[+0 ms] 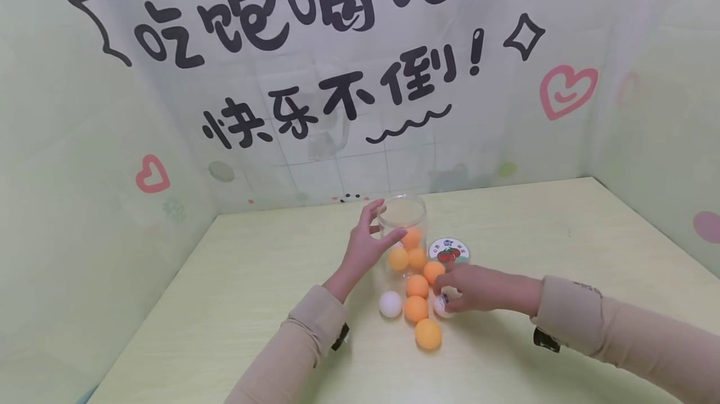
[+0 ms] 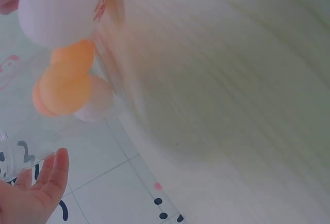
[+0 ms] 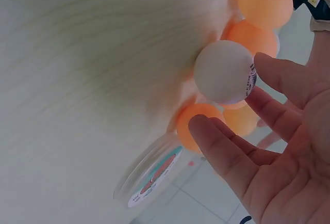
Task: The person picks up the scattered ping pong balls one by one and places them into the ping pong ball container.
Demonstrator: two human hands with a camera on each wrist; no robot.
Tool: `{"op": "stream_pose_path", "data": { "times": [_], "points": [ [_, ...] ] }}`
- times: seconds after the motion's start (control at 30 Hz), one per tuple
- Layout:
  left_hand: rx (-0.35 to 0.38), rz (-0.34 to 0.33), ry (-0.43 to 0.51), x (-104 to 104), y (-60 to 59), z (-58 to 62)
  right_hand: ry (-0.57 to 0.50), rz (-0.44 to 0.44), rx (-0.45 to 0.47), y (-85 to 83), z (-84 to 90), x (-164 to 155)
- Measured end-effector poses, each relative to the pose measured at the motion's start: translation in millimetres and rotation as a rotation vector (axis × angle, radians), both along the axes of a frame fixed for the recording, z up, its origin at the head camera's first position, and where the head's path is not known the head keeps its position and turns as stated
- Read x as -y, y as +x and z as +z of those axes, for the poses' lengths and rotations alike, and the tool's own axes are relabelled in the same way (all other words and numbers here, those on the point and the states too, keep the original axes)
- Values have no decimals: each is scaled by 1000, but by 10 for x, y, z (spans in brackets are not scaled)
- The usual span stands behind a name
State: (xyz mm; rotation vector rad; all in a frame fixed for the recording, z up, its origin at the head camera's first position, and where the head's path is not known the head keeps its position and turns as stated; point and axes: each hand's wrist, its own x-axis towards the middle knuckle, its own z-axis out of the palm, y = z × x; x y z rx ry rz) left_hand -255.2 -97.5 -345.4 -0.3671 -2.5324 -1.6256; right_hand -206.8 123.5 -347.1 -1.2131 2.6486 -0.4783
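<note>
A clear jar [image 1: 402,219] stands upright with several orange balls [image 1: 417,258] and a white one inside. My left hand [image 1: 365,246] holds the jar from the left, thumb across its near side, fingers round the far side. Before the jar lies a cluster of loose orange ping-pong balls [image 1: 416,309]. My right hand [image 1: 475,287] is at a white ping-pong ball [image 3: 221,72] with black print. Its thumb [image 3: 278,74] and one finger lie at that ball's edge, spread apart, while the forefinger reaches to an orange ball [image 3: 193,128] beside it.
Right of the jar lies a round clear lid [image 1: 449,251] with a tomato label. A second white ball [image 1: 390,304] sits left of the orange ones. The pale wood-grain table [image 1: 225,304] is bordered by a printed curtain [image 1: 315,172] at the back and sides.
</note>
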Motion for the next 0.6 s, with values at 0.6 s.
{"op": "stream_pose_path", "data": {
  "times": [0.6],
  "points": [
    [-6, -12, 11, 2, -8, -3, 51, -66, 69, 18, -20, 60]
  ]
}}
